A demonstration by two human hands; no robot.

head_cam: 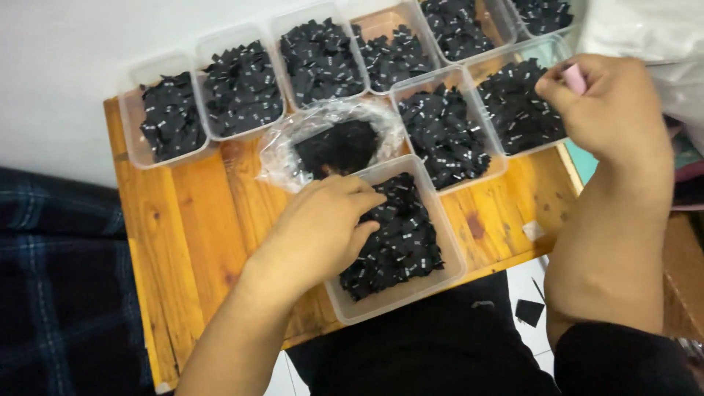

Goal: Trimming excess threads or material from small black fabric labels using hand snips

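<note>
The left hand reaches into the nearest clear tub, its fingers pinching the small black tags inside. The right hand holds a small pink piece above another tub. More tubs of black tags stand on the wooden desk, beside a plastic bag.

The nearest clear plastic tub, rectangular and heaped with small black labels bearing white marks, sits at the wooden board's front edge. Just behind it lies a crumpled clear bag of black labels. Further behind and to the right stand more clear tubs of the same labels.
</note>
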